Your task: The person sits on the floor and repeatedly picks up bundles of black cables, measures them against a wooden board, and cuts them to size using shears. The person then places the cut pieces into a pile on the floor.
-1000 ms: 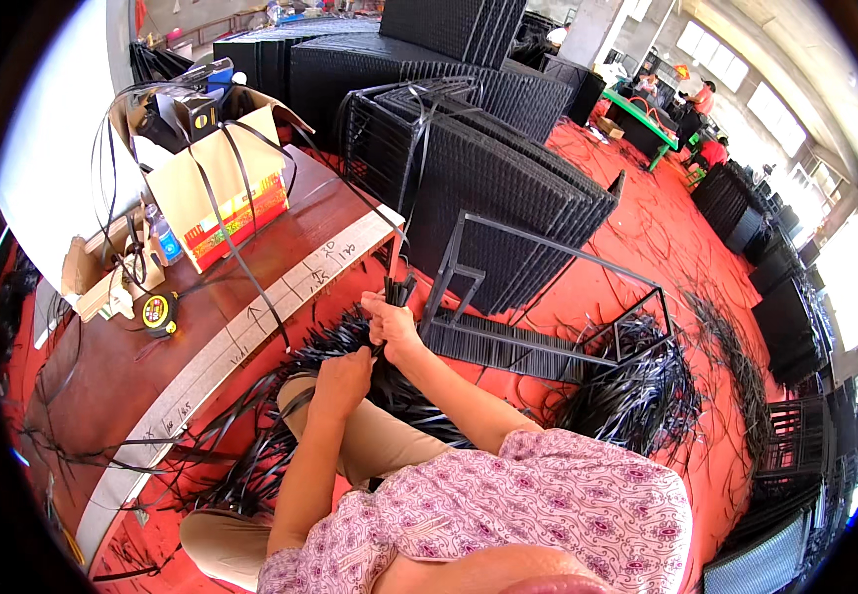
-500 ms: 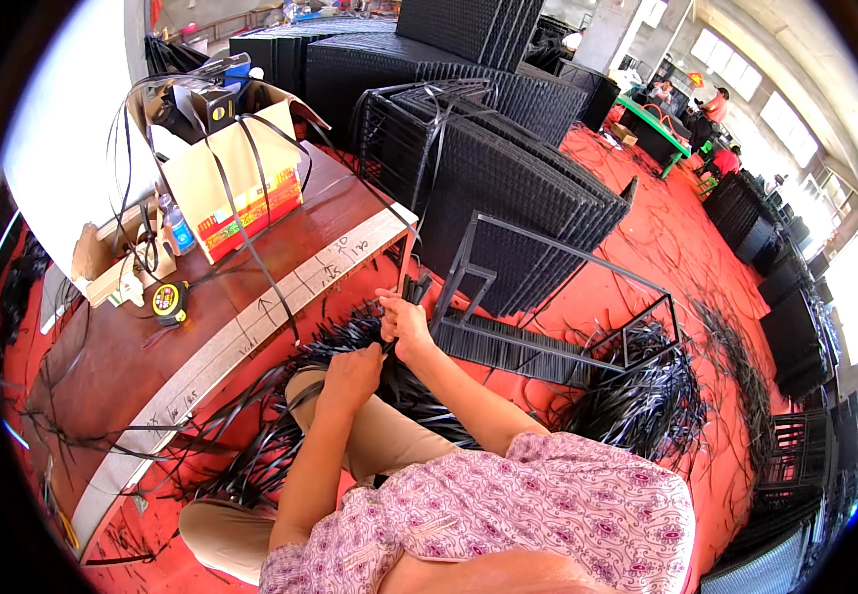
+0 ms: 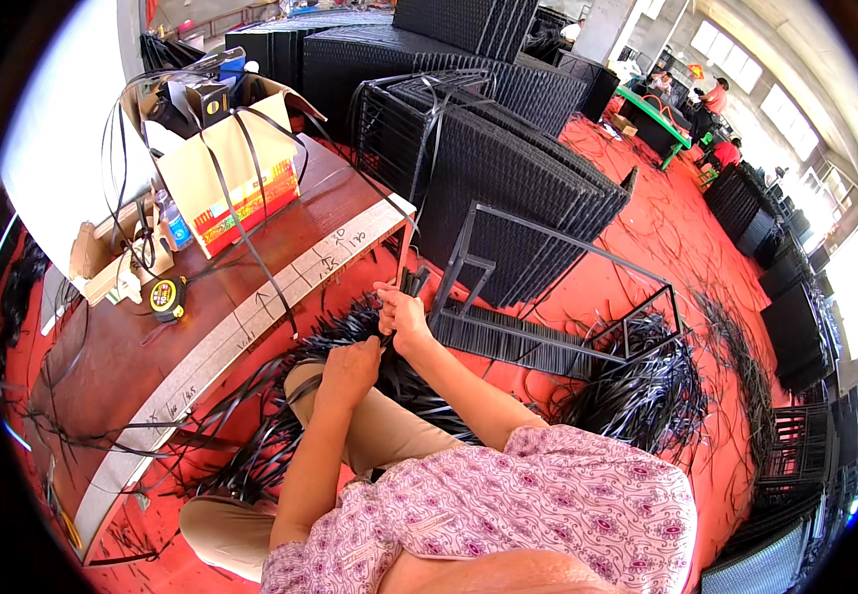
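Note:
A bundle of flat black strips pokes up out of my right hand, whose fingers are wrapped round it. Just below and to the left, my left hand is closed close against the same bundle, around its lower part; its fingertips are mostly hidden. Below both hands, a thick mass of loose black strips hangs and spreads over my knee and onto the floor.
At the left a brown table with a pale marked edge carries a cardboard box, a bottle and a tape measure. A black metal frame stands right of my hands, before stacked black woven panels. More strips lie on the red floor.
The view has shifted slightly. Both hands stay close together on the strip bundle, with little visible movement.

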The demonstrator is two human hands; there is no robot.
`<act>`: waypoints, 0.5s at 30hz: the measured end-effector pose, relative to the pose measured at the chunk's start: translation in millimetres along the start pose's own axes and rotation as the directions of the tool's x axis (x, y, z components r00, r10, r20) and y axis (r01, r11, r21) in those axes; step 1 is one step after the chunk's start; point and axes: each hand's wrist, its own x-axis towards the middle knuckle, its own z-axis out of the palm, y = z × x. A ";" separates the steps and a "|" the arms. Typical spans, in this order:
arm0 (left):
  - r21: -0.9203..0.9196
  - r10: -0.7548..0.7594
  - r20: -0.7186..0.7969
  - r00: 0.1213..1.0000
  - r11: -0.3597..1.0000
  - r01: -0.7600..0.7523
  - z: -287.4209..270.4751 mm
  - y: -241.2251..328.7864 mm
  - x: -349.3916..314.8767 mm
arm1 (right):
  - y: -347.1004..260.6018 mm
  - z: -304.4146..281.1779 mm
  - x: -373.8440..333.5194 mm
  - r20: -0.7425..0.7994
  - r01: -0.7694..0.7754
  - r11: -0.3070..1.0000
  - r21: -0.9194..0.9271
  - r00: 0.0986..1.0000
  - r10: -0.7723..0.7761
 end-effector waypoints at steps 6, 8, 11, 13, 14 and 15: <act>-0.001 -0.024 0.035 0.999 1.000 0.024 -1.3 1.5 0.8 | 0.3 -0.8 1.4 0.004 -0.011 1.000 0.001 1.000 0.011; 0.009 -0.011 0.024 1.000 1.000 0.011 -0.3 0.6 0.6 | 3.9 -2.0 4.1 0.000 -0.003 1.000 -0.009 1.000 0.003; 0.034 0.016 -0.003 1.000 0.999 -0.016 1.0 0.0 0.5 | 5.3 -5.0 7.7 0.004 0.000 1.000 -0.010 1.000 0.000; 0.035 0.016 -0.001 1.000 0.999 -0.015 2.0 -0.8 0.4 | 6.1 -5.0 7.6 0.002 -0.005 1.000 -0.009 1.000 0.005; 0.031 0.015 -0.002 1.000 0.999 -0.015 1.5 -0.6 0.4 | 4.9 -3.6 6.1 0.002 -0.006 1.000 -0.009 1.000 0.007; 0.027 0.015 -0.003 1.000 1.000 -0.015 0.9 -0.1 0.5 | 3.7 -2.3 4.6 0.000 -0.005 1.000 -0.019 1.000 0.005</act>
